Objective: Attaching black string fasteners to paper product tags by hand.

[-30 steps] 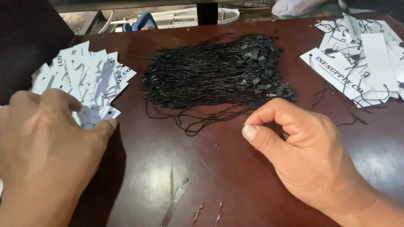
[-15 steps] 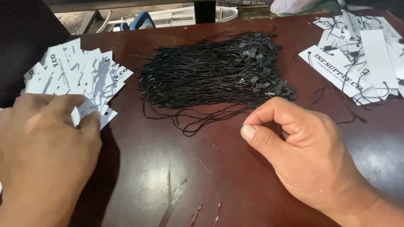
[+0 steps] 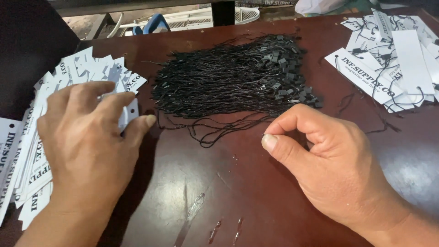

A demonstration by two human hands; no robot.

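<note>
L hand [image 3: 87,137] flat on white tags [image 3: 96,73] | R hand [image 3: 329,160] pinched, holding unclear | black strings [image 3: 233,77] just beyond R, long axis L-R

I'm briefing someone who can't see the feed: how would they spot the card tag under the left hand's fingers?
Start at the dark red-brown table and go to its left edge, where a spread of white card tags lies. The left hand rests on that spread. The white tag pokes out between its thumb and fingers, and unlike its neighbours it shows a small punched hole.
</note>
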